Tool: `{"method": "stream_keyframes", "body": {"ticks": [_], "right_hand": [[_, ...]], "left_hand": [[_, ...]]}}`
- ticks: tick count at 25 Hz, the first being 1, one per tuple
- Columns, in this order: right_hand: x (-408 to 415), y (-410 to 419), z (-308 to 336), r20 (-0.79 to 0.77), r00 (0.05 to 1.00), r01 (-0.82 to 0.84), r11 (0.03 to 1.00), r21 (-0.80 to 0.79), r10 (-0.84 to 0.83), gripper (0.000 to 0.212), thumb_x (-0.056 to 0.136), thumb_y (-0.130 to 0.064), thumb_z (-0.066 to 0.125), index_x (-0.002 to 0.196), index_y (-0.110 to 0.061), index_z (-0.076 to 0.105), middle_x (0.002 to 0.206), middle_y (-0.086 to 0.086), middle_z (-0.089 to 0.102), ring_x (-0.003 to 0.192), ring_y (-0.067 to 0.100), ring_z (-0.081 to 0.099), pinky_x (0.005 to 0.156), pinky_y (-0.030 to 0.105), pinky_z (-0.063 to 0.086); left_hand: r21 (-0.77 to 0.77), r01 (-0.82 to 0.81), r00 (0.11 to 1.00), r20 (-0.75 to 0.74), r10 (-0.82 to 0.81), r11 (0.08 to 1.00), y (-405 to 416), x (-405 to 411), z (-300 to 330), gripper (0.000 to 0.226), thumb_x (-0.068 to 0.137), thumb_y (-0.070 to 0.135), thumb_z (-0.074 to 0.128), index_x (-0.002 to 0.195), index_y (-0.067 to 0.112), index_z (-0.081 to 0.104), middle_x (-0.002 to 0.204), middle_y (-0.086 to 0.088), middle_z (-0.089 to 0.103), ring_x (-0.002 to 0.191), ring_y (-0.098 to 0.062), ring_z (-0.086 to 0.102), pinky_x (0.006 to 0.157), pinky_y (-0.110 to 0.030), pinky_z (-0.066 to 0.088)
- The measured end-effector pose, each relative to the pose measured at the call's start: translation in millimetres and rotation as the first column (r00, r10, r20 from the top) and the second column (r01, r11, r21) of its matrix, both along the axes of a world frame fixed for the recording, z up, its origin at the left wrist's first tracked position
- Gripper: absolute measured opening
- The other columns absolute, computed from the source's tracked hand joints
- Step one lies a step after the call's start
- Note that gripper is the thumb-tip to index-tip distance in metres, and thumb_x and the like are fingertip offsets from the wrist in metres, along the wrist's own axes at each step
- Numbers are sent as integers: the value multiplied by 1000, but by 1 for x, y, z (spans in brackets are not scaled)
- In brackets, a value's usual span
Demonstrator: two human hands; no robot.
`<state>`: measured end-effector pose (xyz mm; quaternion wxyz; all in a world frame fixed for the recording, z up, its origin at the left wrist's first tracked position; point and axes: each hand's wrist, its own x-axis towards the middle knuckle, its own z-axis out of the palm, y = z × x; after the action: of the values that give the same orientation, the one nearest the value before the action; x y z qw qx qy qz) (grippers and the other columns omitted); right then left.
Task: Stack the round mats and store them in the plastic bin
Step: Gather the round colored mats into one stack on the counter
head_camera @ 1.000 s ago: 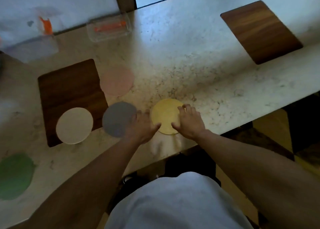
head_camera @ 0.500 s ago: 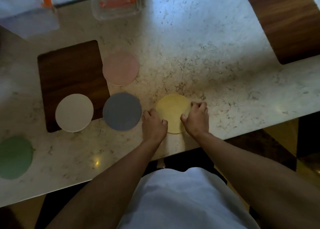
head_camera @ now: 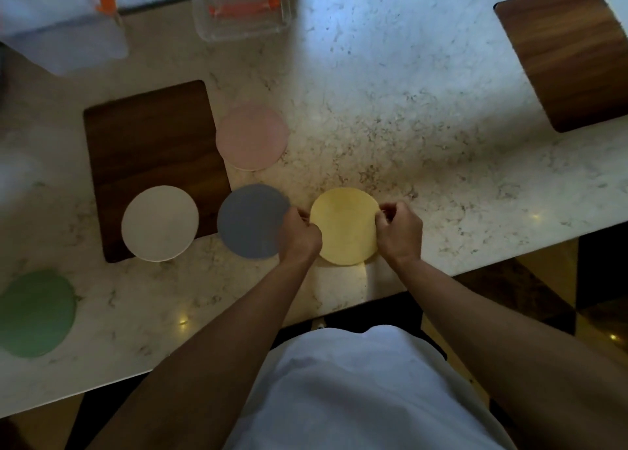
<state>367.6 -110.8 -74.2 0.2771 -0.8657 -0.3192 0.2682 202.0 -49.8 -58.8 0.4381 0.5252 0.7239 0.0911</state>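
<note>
Nearest the camera, a white shirt (head_camera: 356, 388) fills the lower middle, and two bare forearms reach forward from it over the near edge of the marble tabletop (head_camera: 424, 116). Just inside that edge lies the yellow mat (head_camera: 343, 225), flat or nearly so. The left hand (head_camera: 300, 233) has its fingers curled and pinches the mat's left rim; the right hand (head_camera: 399, 230) is likewise curled, thumb and fingertips pressed together on the right rim. Whether the mat is lifted off the stone cannot be told.

Just beside the left hand, touching or partly under it, sits the grey-blue mat (head_camera: 251, 220), close to the near edge. Further left is the white mat (head_camera: 159, 223), resting mostly on the near right corner of a dark wooden board (head_camera: 146, 143) and overhanging it onto the marble. Near the left edge of the tabletop, close to the front, lies the green mat (head_camera: 35, 313), well apart from the others.

Beyond the grey-blue mat, the pink mat (head_camera: 251, 136) lies against the right side of the wooden board. A second wooden board (head_camera: 564, 55) lies at an angle toward the far right corner. At the far edge stands the clear plastic bin (head_camera: 241, 16) with an orange clip showing through it, and left of it a pale lid (head_camera: 64, 34) with an orange latch.
</note>
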Motion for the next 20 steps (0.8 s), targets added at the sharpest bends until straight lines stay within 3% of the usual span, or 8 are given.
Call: {"method": "stream_keyframes", "body": {"ticks": [4, 9, 11, 15, 20], "right_hand": [[-29, 25, 6, 0, 998, -66, 997, 31, 66, 15, 91, -20, 60, 103, -14, 68, 99, 3, 69, 89, 16, 61, 79, 29, 48], [-83, 65, 8, -11, 966, -257, 965, 59, 258, 14, 92, -15, 59, 104, -11, 66, 104, 7, 65, 96, 22, 60, 86, 37, 52], [-103, 78, 7, -13, 950, -311, 950, 39, 312, 15, 92, -14, 59, 105, -11, 66, 104, 7, 66, 96, 21, 61, 83, 33, 50], [-129, 92, 0, -34, 931, -365, 931, -26, 364, 17, 93, -14, 58, 107, -10, 65, 106, 7, 68, 98, 22, 62, 80, 29, 46], [-139, 94, -8, -47, 934, -358, 928, -106, 355, 17, 93, -14, 57, 108, -12, 64, 109, 7, 67, 100, 24, 61, 84, 35, 51]], "left_hand": [[32, -75, 997, 31, 74, 997, 17, -41, 7, 14, 86, 4, 55, 90, 17, 53, 79, 4, 54, 79, -19, 53, 61, -33, 39], [154, -212, 976, -24, 218, 965, 32, -104, 10, 19, 82, 3, 60, 101, 8, 63, 98, -10, 66, 90, -25, 58, 75, -30, 39], [153, -239, 966, -58, 251, 959, 37, -127, 8, 24, 81, 3, 63, 105, 4, 65, 104, -16, 70, 96, -32, 62, 78, -33, 43], [161, -233, 961, -117, 252, 959, 40, -154, 2, 27, 81, 5, 65, 108, 2, 70, 106, -20, 72, 100, -38, 64, 88, -42, 49], [127, -203, 967, -132, 219, 971, 40, -163, -5, 26, 81, 6, 66, 106, 2, 72, 103, -20, 73, 97, -37, 66, 87, -41, 50]]}}
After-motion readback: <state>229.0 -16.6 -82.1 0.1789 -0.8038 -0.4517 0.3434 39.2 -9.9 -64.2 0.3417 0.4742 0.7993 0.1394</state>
